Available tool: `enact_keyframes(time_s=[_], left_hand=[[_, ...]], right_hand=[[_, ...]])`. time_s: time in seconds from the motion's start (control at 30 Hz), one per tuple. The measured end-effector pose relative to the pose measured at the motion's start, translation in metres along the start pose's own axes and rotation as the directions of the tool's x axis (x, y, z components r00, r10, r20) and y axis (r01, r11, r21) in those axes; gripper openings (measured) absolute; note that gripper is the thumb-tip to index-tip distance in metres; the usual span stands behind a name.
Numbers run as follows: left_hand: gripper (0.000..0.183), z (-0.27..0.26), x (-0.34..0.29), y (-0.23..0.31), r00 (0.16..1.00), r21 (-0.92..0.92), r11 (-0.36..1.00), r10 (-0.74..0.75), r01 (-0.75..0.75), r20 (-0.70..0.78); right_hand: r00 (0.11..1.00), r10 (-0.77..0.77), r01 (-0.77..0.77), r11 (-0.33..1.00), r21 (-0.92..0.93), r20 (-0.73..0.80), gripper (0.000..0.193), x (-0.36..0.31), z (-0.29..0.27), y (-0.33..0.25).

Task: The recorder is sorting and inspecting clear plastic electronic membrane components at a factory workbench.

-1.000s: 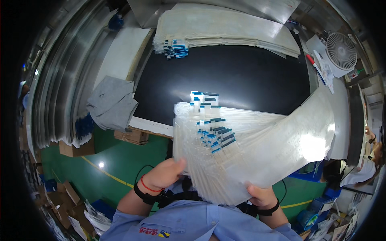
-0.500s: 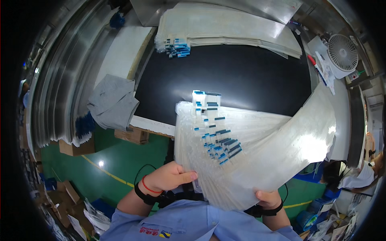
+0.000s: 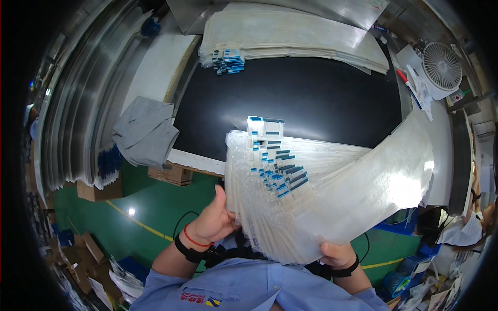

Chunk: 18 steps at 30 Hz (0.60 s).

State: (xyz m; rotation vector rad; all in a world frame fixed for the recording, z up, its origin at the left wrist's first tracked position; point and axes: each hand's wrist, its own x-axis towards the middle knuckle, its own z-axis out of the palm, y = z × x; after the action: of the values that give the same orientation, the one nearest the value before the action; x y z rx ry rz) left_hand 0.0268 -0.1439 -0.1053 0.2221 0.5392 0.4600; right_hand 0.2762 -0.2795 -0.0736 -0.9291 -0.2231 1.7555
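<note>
A fanned stack of thin translucent plastic sheets (image 3: 358,207) lies over the near edge of the black work surface (image 3: 290,96) and hangs toward my body. Narrow tails with blue and dark tips (image 3: 280,173) step diagonally across its left part. My right hand (image 3: 340,255) grips the sheets' lower edge, thumb on top and fingers hidden beneath. At the lower left edge of the fan is my left hand (image 3: 215,220), its thumb raised apart and its other fingers partly behind the sheets. Farther back rests another stack of similar sheets (image 3: 290,33), with blue-tipped tails at its left end.
A grey cloth (image 3: 145,129) drapes over the left side of the bench. To the right stand a white fan (image 3: 442,70) and a red-capped marker (image 3: 410,88). Cardboard boxes (image 3: 98,189) sit low at left. Another person (image 3: 467,228) is at the far right.
My left thumb has lifted off the sheets, and that hand has opened slightly up and left. My right hand has shifted a little left with the lower edge; the tails lie closer together.
</note>
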Motion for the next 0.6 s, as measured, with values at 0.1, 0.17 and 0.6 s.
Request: enact_keyframes(time_s=[0.1,0.17,0.6], left_hand=[[0.06,-0.01,0.0,-0.001,0.997,0.186,0.98,0.074,-0.078,0.029],[0.06,-0.03,-0.007,-0.001,1.0,0.417,0.909,-0.017,0.01,0.012],[0.046,-0.013,-0.007,-0.005,0.989,0.468,0.883,-0.07,0.0,0.133]], right_hand=[[0.993,-0.118,0.118,0.988,-0.099,0.008,0.084,-0.006,-0.022,0.003],[0.995,-0.095,0.101,0.975,-0.2,0.042,0.084,-0.017,-0.035,-0.002],[0.982,-0.135,0.12,0.986,-0.116,-0.133,0.082,-0.006,-0.011,0.007]])
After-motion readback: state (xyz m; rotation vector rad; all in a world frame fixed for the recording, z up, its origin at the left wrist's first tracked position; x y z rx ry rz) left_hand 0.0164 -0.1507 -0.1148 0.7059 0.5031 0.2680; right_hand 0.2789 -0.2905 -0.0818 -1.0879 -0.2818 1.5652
